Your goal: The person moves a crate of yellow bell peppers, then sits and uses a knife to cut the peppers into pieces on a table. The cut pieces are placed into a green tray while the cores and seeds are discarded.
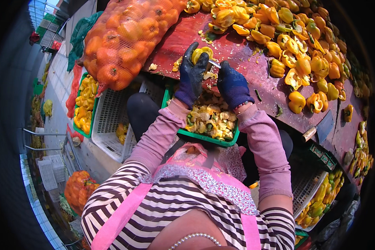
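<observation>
My left hand (pixel 192 73), in a dark blue coated glove, holds a yellow bell pepper (pixel 201 55) over the edge of a red table (pixel 250 67). My right hand (pixel 233 82), gloved alike, is closed around the handle of a small knife (pixel 214 63); its metal blade points at the pepper, and whether it touches is hard to tell. Beneath both hands, a green crate (pixel 206 140) in my lap holds pepper cores and seedy scraps (pixel 213 120). Seeds and bits of core lie on the tabletop around the pepper.
An orange mesh sack of peppers (pixel 128 40) leans on the table at left. Halved yellow peppers (pixel 295 54) are heaped at right, near a wide-bladed scraper (pixel 325 126). White crates (pixel 107 125) and a green crate of peppers (pixel 85 106) stand on the left.
</observation>
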A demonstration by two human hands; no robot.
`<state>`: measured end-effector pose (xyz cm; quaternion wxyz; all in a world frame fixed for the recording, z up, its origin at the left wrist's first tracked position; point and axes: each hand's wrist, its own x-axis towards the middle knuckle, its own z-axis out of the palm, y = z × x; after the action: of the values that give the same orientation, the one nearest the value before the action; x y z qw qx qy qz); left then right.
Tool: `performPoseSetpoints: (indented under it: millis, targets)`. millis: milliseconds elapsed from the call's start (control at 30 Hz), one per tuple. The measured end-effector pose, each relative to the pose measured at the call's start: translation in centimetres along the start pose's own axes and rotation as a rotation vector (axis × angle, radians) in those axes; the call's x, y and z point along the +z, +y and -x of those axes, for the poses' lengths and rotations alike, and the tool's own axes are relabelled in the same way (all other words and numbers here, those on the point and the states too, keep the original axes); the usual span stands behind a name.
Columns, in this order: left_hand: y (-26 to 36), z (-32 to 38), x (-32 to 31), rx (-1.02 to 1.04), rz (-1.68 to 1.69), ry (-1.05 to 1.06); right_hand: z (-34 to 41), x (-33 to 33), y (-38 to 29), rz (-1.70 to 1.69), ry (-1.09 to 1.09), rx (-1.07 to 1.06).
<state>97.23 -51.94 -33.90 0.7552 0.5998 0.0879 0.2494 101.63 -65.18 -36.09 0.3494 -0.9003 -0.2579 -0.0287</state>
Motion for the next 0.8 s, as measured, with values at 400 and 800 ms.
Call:
performPoseSetpoints:
  millis: [400, 800]
  targets:
    - [0.2, -4.0, -3.8, -0.368, 0.429, -0.199, 0.6, 1.4, 0.0, -0.525, -0.354, -0.219]
    - [16.5, 7.3, -20.9, 0.049, -1.395, -0.002, 3.4, -4.7, 0.0, 0.012, -0.269, -0.270]
